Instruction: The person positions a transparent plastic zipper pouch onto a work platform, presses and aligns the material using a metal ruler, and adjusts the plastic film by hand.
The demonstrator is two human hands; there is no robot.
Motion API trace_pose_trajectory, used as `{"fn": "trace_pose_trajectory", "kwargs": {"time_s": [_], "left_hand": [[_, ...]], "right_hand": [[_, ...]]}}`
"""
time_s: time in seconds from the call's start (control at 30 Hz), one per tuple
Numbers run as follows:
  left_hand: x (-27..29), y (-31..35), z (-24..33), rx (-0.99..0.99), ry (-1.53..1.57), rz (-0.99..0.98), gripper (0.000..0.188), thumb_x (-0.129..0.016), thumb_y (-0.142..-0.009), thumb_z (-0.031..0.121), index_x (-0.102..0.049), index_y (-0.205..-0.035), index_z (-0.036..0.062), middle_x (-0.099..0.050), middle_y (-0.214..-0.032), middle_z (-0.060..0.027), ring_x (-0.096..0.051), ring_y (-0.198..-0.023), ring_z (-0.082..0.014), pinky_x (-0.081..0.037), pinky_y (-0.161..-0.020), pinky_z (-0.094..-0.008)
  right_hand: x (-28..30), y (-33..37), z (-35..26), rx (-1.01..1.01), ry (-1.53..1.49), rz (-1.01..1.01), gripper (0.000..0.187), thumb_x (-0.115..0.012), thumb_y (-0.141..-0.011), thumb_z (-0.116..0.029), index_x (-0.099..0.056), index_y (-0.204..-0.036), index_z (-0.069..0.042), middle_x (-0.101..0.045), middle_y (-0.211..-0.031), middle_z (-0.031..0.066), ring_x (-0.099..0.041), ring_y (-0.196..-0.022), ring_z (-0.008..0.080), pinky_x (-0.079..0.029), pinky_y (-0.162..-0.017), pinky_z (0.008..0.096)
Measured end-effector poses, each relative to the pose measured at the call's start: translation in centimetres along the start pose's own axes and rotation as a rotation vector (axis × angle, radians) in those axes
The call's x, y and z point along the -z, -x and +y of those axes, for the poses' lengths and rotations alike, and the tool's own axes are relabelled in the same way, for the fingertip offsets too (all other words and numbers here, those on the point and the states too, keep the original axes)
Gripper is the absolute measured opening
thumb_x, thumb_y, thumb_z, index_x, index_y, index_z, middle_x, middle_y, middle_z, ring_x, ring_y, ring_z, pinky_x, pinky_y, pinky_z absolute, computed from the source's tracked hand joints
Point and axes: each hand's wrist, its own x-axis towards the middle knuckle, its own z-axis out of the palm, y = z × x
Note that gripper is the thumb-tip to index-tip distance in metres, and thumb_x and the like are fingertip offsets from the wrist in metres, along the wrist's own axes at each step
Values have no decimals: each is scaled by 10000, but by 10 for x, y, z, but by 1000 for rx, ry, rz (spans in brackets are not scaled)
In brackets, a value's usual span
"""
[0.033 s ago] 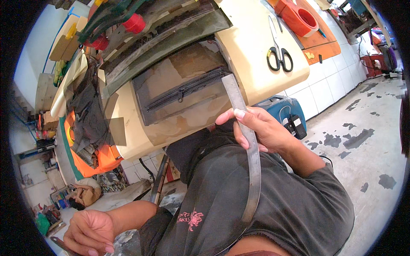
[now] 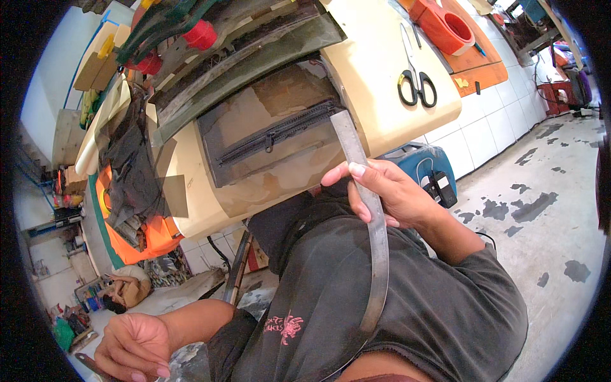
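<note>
My right hand (image 2: 394,194) is closed round a long metal ruler (image 2: 377,254), thumb on top. The ruler's far end lies over the right side of a dark panel (image 2: 299,140) with a black zipper (image 2: 280,132) across it; its near end reaches back over my shirt. At the lower left, away from the table, my left hand (image 2: 133,347) is closed. A thin dark tool (image 2: 92,365) sticks out from it at the picture's rim; its kind I cannot make out. The zipper's pull (image 2: 270,141) hangs toward me.
The panel rests on a cream-covered table (image 2: 414,127). Black-handled scissors (image 2: 414,79) lie on its right, beside an orange tape-roll holder (image 2: 442,28). Dark green sheeting (image 2: 248,70) lies along the far side. Dark scraps (image 2: 133,153) hang at the left. A blue case (image 2: 439,159) stands below the right edge.
</note>
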Motion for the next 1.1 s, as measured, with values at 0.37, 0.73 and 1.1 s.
{"fn": "trace_pose_trajectory", "kwargs": {"time_s": [0.37,0.73,1.1], "left_hand": [[1,6,12,-61,-71,227,282,-763,-733,-100,-732,-982,30,-606,-781,-32,-641,-493,-101,-540,-466,-166],[33,9,31,-176,-13,24,296,-498,-1052,197,-581,-1334,171,-568,-950,-50,-609,-641,-102,-551,-631,-246],[65,69,34,-113,-1273,851,625,-574,-962,35,-270,-1496,-77,-547,-1388,-267,-616,-1052,-267,-542,-807,-327]], "right_hand": [[-1,0,-1,-9,-32,2,474,-367,-1110,-391,-575,-1290,-5,-595,-628,10,-424,-378,41,-328,-344,184],[-19,1,-14,-50,-61,-89,411,-455,-1084,-316,-485,-1358,-13,-717,-854,129,-673,-588,159,-506,-447,211],[-19,15,-15,267,-172,-34,451,-556,-1005,-277,-567,-1256,98,-605,-1230,393,-751,-861,353,-645,-663,323]]}}
